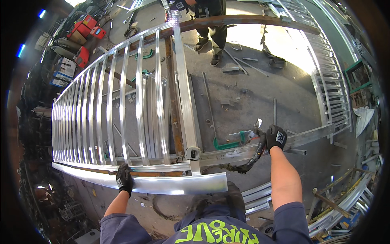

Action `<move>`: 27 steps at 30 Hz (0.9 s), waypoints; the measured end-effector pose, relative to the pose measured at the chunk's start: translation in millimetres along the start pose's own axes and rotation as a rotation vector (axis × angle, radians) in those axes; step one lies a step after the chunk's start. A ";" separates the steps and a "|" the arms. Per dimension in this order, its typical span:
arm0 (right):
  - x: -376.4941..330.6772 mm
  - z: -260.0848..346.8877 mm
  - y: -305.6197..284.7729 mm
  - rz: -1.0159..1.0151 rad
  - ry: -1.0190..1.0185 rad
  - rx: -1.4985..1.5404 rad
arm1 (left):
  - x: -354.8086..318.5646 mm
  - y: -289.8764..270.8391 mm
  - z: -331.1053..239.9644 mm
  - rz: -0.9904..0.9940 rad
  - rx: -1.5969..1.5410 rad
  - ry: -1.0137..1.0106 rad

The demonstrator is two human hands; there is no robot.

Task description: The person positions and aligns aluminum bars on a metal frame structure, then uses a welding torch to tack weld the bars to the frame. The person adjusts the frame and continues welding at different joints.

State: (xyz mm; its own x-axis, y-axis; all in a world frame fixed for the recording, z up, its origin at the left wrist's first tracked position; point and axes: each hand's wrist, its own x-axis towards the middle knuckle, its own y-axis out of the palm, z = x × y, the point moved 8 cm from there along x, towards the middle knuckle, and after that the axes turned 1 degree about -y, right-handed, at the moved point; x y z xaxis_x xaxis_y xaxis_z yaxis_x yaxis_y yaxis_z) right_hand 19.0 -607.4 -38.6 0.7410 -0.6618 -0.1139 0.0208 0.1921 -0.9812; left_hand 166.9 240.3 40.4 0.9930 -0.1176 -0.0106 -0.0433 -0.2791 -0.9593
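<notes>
My left hand [124, 179], in a black glove, grips the near edge of a shiny metal rail [183, 185] at the bottom of a long barred metal frame [122, 110]. In a black glove too, my right hand [275, 136] is closed on the handle of a torch with a thick black cable [254, 156] that hangs down to the left. The torch tip is near a green clamp [227, 143] on a metal bar [308, 137]. A tape measure [193, 153] lies on the frame's corner.
Another person's legs [213, 34] stand at the far end of the frame, where a bright welding spark [175, 16] shows. More barred frames [329, 81] lean at the right. Metal offcuts lie on the concrete floor [243, 93]. Red machines [83, 28] sit at the upper left.
</notes>
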 end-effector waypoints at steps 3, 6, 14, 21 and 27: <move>-1.8 0.5 -1.1 -0.073 -0.050 0.038 | -0.9 0.6 1.6 0.003 0.019 0.008; -3.3 0.1 -0.2 -0.068 -0.017 0.012 | -1.6 0.4 5.5 0.006 0.021 0.015; -8.1 -9.3 9.9 -0.134 0.023 -0.013 | -1.9 3.1 6.4 0.028 0.021 0.001; -6.6 -11.8 12.3 -0.061 0.064 0.021 | -0.5 3.4 6.7 0.014 0.044 0.003; -9.0 -10.9 9.7 -0.124 0.027 -0.003 | -1.0 4.6 7.6 0.006 0.012 0.007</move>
State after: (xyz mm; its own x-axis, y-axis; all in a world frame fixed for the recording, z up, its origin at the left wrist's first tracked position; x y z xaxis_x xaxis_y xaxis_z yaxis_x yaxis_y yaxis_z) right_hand 5.3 -607.4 -48.8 0.7141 -0.7000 0.0043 0.1094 0.1055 -0.9884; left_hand 166.5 246.4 33.8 0.9919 -0.1260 -0.0146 -0.0480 -0.2665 -0.9626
